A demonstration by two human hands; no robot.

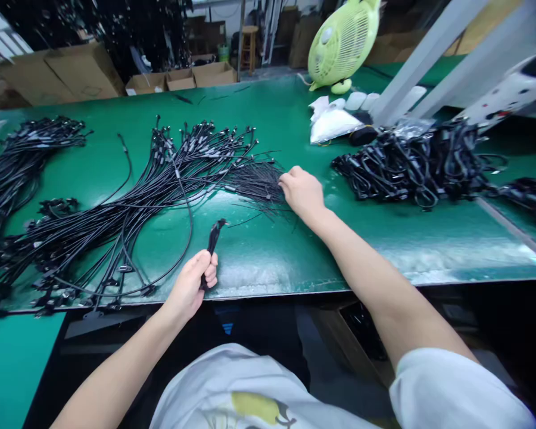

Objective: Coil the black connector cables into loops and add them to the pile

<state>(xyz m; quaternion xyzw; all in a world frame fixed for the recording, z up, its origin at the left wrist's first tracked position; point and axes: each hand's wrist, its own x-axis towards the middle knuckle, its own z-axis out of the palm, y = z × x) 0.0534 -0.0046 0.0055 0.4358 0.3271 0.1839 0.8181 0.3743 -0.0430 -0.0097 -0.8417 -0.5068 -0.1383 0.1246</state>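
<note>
My left hand (193, 280) is closed around a folded black cable (213, 238) near the table's front edge. The cable's upper end stands up out of the fist, with a bit of metal at the tip. Farther forward, my right hand (302, 192) pinches at the right end of a pile of thin black twist ties (256, 180). Its fingertips are partly hidden, so how many ties they hold I cannot tell. Left of that pile, a large heap of loose black cables (143, 193) with connectors at both ends spreads across the table.
Another cable bundle (22, 161) lies at the far left. On the right are coiled, bundled cables (406, 164) on the green table (366, 250). A green fan (343, 44), a white bag (335, 125) and grey posts (422, 62) stand behind. Cardboard boxes (62, 71) line the back.
</note>
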